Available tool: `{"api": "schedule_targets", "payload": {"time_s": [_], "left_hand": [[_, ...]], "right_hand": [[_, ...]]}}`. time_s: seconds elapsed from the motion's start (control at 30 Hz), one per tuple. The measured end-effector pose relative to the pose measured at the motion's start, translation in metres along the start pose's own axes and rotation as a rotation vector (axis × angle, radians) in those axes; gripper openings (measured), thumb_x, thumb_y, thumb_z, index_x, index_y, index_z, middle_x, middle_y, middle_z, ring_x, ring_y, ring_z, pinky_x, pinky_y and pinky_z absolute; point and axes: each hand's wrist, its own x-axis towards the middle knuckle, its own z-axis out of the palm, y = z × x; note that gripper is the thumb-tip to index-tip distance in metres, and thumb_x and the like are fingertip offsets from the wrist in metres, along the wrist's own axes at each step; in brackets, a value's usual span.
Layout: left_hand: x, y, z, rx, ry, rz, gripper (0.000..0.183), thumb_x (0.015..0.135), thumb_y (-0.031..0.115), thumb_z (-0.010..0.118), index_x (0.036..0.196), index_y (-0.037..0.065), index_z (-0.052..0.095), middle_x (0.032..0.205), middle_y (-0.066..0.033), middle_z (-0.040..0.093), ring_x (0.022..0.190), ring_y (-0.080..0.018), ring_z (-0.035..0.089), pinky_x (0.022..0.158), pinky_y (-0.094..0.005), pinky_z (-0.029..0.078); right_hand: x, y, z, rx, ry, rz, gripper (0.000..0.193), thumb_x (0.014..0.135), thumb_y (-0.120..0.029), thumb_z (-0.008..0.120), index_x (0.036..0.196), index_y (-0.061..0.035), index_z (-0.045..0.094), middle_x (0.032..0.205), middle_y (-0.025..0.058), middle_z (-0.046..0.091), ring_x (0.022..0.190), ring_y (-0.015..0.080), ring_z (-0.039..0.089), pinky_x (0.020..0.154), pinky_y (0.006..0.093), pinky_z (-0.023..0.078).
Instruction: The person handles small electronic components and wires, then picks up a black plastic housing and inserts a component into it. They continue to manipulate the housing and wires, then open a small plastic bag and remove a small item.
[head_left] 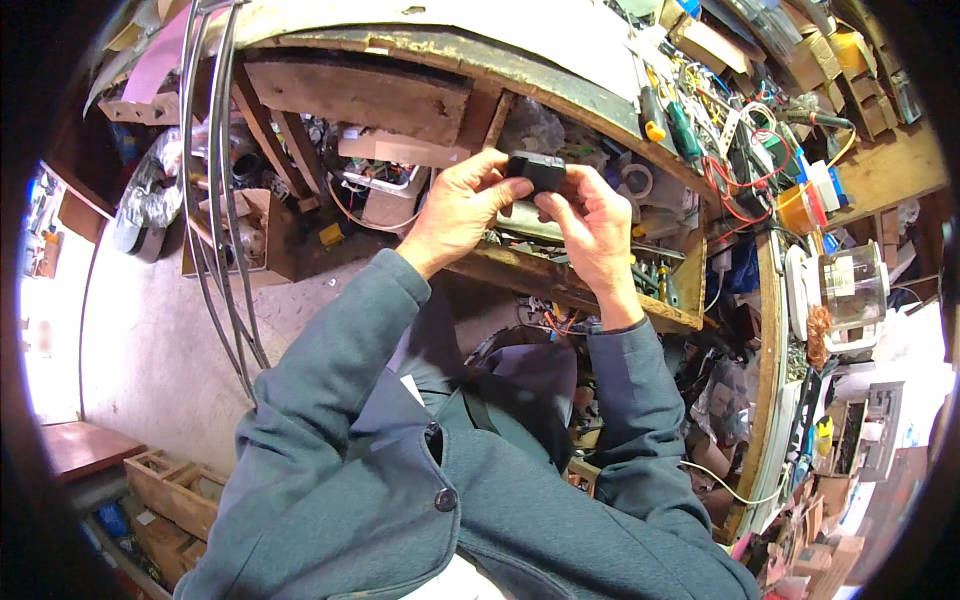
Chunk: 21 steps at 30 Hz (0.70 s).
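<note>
A small black box-shaped object (538, 173) with a lighter grey top edge is held up in front of me; its exact kind is not clear. My left hand (462, 208) pinches its left side between thumb and fingers. On its right side the thumb and fingers of my right hand (593, 212) close around the edge. Both hands are over an open wooden drawer (520, 270) full of tools and parts, under the workbench edge.
Above lies the workbench top (520, 30), with screwdrivers (682, 130) and tangled red wires (750, 175) on its right. A clear plastic container (852, 290) stands at right. Dark thin rods (200, 200) rise at left, by a cardboard box (262, 240) on the floor.
</note>
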Motion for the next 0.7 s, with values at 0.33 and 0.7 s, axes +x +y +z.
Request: {"api": "schedule_targets", "payload": {"time_s": [0.33,0.7], "left_hand": [[0.009,0.0,-0.001,0.14,0.063,-0.075,0.027,0.1,0.028,0.07,0.091,0.003,0.065,0.072,0.0029,0.06,0.063,-0.0044,0.05,0.057,-0.0264,0.042],[0.005,0.006,0.003,0.089,-0.053,-0.05,0.027,0.098,0.019,0.075,0.116,0.001,0.066,0.094,-0.0023,0.071,0.076,-0.0071,0.066,0.065,-0.0224,0.052]], "right_hand": [[0.001,0.001,0.004,0.468,-0.085,0.154,0.057,0.092,0.0,0.073,0.144,0.0008,0.05,0.096,0.0077,0.072,0.078,0.0136,0.069,0.071,0.0288,0.059],[-0.002,0.008,0.002,0.824,-0.052,0.371,0.05,0.098,-0.007,0.07,0.142,0.0079,0.052,0.097,0.0114,0.072,0.073,0.016,0.069,0.065,0.0311,0.062]]}}
